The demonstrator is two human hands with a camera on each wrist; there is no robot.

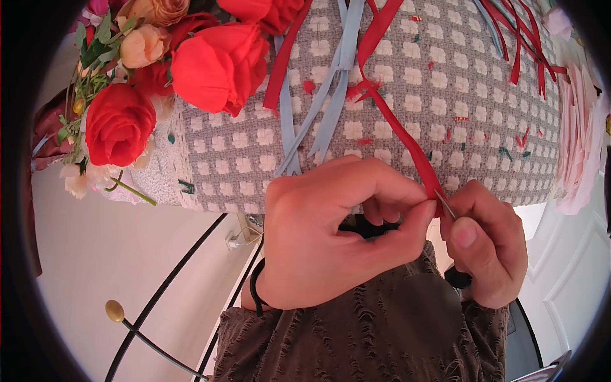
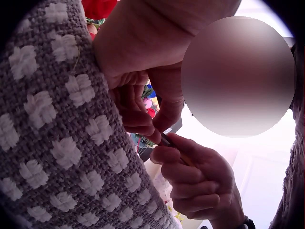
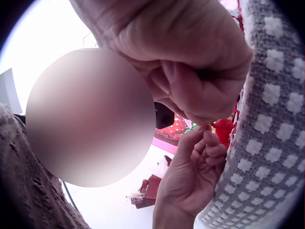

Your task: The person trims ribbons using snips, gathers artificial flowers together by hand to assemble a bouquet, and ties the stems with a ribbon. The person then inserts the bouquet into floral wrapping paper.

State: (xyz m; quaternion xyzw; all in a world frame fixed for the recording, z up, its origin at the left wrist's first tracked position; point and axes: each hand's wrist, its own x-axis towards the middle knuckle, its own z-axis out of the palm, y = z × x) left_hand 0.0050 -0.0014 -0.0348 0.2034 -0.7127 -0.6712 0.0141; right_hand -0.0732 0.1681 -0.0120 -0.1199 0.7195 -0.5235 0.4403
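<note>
A long red ribbon (image 1: 407, 141) runs down the checked cloth to the fingertips of my left hand (image 1: 331, 235), where thumb and forefinger pinch its lower end. Curled round a slim metal tool (image 1: 448, 205) is my right hand (image 1: 487, 245); the tool's pointed tip touches the ribbon beside the left fingertips. A black part (image 1: 457, 278) shows below the right hand, and a black end (image 3: 164, 114) beside it in the right wrist view. In the left wrist view the tool (image 2: 167, 140) slants between the two hands. Which kind of tool it is, I cannot tell.
Red roses (image 1: 219, 67) and peach flowers (image 1: 145, 46) lie at the upper left. Light blue ribbons (image 1: 328, 95) lie left of the red one, more ribbons (image 1: 515, 44) at the upper right. Small scraps dot the grey-and-white cloth (image 1: 242, 184). Pink ruffled material (image 1: 576, 134) hangs at the right edge.
</note>
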